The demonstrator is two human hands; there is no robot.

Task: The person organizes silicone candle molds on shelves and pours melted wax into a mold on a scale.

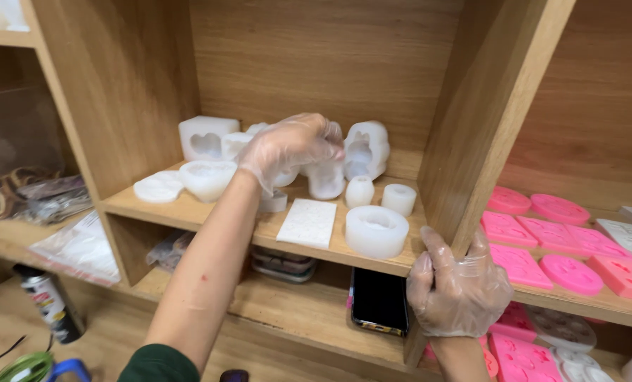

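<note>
1 white mould (326, 180) under left hand (291, 145) grip, right hand (457, 286) apart

Both hands gloved here: the left hand (292, 145) wears a thin, clear plastic glove, crinkled and loose at the wrist. Same on the right hand (457, 286), the film bunching over the knuckles. Forearms bare. Down at the left elbow, a dark green sleeve (158, 363) is pushed up.
</note>
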